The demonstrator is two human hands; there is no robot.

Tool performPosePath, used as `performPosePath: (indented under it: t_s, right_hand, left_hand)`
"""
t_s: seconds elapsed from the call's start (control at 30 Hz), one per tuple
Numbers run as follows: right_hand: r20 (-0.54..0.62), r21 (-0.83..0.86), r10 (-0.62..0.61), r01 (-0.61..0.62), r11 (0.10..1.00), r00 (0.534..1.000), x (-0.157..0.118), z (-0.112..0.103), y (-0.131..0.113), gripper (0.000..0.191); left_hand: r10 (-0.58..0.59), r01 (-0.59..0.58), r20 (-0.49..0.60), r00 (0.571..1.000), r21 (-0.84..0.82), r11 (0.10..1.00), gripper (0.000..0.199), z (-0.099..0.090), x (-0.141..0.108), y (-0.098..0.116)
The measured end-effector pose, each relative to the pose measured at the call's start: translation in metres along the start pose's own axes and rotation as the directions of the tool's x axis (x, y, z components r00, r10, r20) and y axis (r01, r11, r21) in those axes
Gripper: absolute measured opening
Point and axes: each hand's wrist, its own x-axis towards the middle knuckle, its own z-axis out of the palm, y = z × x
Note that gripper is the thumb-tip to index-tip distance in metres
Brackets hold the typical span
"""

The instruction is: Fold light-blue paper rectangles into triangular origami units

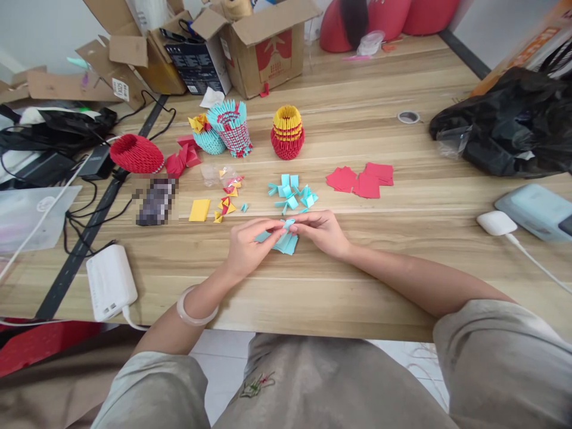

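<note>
Left hand (pixel 246 245) and right hand (pixel 328 233) pinch blue paper (pixel 289 224) near counter (pixel 357 298) front edge. Likely light, easily creased; best held at edges.

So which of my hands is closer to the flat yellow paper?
Left. Your left hand is right of the flat yellow paper and nearer you; your right hand is farther right, past the left.

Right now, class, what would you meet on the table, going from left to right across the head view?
White power bank, yellow paper squares, left hand, light-blue paper between the fingertips, right hand, roll of tape, black plastic bag.
</note>
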Motion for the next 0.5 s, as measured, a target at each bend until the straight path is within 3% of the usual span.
performPosePath:
  t_s: [0.5]
  right_hand:
    - [0.037,-0.019,0.019,-0.018,1.000,0.999,-0.0012,0.0003,-0.0016,0.021]
  left_hand:
    - [0.071,-0.071,0.000,0.997,-0.019,0.997,0.012,0.0003,0.0006,-0.0037]
